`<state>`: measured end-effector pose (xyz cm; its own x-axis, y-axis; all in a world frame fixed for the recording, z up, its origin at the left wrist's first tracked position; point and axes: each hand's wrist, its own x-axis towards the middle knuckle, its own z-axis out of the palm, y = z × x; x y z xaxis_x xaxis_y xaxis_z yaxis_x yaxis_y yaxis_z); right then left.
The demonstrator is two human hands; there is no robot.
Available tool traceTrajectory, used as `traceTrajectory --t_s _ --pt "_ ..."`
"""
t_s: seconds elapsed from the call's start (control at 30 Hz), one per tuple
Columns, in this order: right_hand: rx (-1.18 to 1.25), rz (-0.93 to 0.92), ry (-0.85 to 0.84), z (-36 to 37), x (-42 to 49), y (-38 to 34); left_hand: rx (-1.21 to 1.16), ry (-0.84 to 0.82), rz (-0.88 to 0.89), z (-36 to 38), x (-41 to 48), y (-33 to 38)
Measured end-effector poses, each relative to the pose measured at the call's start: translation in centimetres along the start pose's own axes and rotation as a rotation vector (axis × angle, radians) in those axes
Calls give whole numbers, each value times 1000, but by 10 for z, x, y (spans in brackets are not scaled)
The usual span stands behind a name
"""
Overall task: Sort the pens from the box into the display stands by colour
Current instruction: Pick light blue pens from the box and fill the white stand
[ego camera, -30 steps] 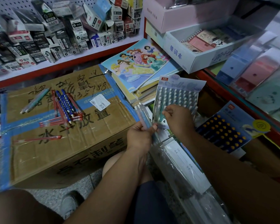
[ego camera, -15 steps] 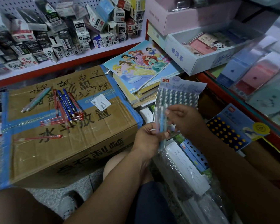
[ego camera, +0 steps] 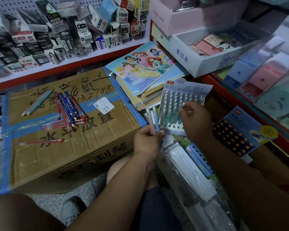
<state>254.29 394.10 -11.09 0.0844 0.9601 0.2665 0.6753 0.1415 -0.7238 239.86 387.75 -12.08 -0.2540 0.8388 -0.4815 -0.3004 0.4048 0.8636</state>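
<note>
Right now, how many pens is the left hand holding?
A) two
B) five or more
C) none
A: the left hand grips two pens, one pinkish and one blue, caps up, just left of the display stand.

Your two pastel pens (ego camera: 153, 120), pink and blue, point up. At their three o'clock leans the mostly filled stand (ego camera: 187, 88).
</note>
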Motion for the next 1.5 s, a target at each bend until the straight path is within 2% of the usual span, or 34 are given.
traceTrajectory --t_s 0.17,0.37,0.73,0.8,0.83,0.9,1.0,1.1,1.17,1.33,1.5 --pt "-76 -10 -18 12 1 7 10 -2 -5 0 4 -3" --pt "-71 85 -69 21 -6 8 12 -15 6 0 5 -4" --pt "-205 144 -138 21 -2 8 17 -58 5 0 4 -3" --pt "-256 117 -85 14 -3 3 22 -88 1 0 2 -3" --pt "-244 88 -46 10 -5 -2 26 -106 2 0 2 -3" --pt "-72 84 -39 2 -8 -15 62 -146 15 2 0 -2" --pt "252 164 -216 -5 -9 -31 164 -210 50 4 -3 -3" --pt "263 155 -310 -8 -6 -29 205 -243 59 5 -4 -5" --pt "269 145 -262 -14 -3 -26 191 -237 50 5 -3 -4" --pt "195 54 41 -27 7 -11 165 -125 4 4 1 -5" --pt "65 8 43 -12 8 8 164 -114 37 7 1 -6"
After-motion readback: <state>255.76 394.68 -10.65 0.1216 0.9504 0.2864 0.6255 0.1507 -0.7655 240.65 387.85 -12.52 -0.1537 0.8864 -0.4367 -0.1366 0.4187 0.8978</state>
